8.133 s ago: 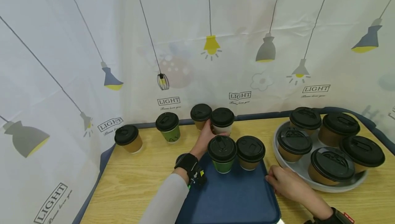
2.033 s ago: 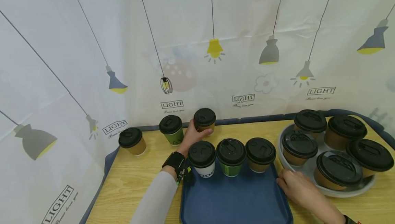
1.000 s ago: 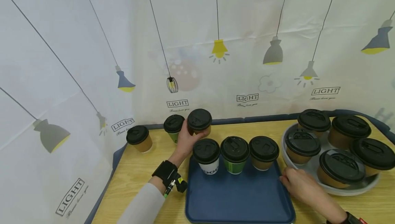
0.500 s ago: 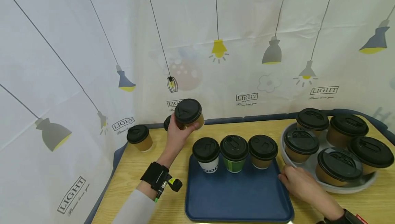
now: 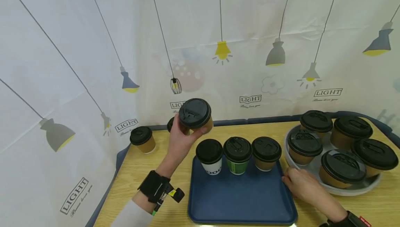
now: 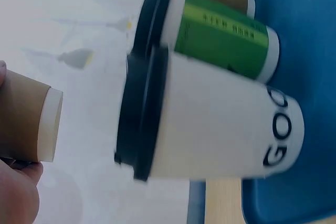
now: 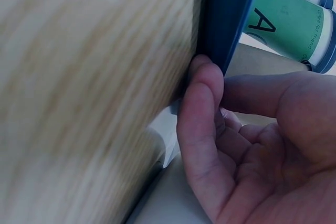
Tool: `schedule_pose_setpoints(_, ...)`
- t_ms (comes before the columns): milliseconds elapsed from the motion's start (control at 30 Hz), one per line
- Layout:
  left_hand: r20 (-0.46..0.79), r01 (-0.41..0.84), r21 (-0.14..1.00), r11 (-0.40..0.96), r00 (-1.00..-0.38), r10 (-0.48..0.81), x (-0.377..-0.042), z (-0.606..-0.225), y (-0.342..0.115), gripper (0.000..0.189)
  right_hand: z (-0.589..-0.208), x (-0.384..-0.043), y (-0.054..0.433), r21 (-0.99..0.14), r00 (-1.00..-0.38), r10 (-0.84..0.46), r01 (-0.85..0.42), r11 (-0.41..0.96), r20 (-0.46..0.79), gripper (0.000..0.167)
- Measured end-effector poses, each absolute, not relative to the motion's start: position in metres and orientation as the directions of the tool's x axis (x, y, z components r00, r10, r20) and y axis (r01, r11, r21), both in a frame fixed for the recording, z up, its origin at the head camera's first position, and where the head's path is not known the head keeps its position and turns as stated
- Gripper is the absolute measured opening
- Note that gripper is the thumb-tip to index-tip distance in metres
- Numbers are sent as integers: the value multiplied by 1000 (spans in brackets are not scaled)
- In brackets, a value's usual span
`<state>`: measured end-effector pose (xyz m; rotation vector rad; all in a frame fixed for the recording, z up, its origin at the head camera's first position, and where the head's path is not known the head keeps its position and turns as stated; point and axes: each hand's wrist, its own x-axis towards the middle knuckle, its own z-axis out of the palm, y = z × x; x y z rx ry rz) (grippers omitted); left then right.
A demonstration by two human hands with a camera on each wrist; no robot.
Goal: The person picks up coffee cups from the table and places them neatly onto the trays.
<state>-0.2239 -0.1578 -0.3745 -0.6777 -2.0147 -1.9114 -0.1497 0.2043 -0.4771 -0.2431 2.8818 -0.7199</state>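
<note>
My left hand (image 5: 181, 138) grips a brown paper coffee cup (image 5: 207, 124) with a black lid, held up off the table behind the tray and slightly tilted. In the left wrist view that cup's lower part (image 6: 23, 119) shows at the left edge. On the blue tray (image 5: 242, 199) a white cup (image 5: 212, 168), a green cup (image 5: 237, 167) and a brown cup (image 5: 265, 165) stand in a row along the far side. My right hand (image 5: 304, 187) pinches the tray's right rim; in the right wrist view its fingers (image 7: 197, 129) are curled at that rim.
Right of the tray a round grey dish (image 5: 350, 189) holds several larger brown lidded cups (image 5: 340, 168). Another brown cup (image 5: 146, 145) stands at the table's far left. A lidded cup (image 5: 170, 124) is mostly hidden behind my left hand. A printed curtain (image 5: 250, 77) hangs behind the table.
The white cup has come onto the tray beside the green one. My left hand has since picked up the brown cup from the back and raised it. The right hand stays at the tray's rim.
</note>
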Motion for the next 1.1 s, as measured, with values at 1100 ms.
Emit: schedule_pose_setpoints(1100,239,276,961,-11,-810,536,-137,-439,-69,84,-477,-151,204,-472,-971,-181,-89,877,-154,38)
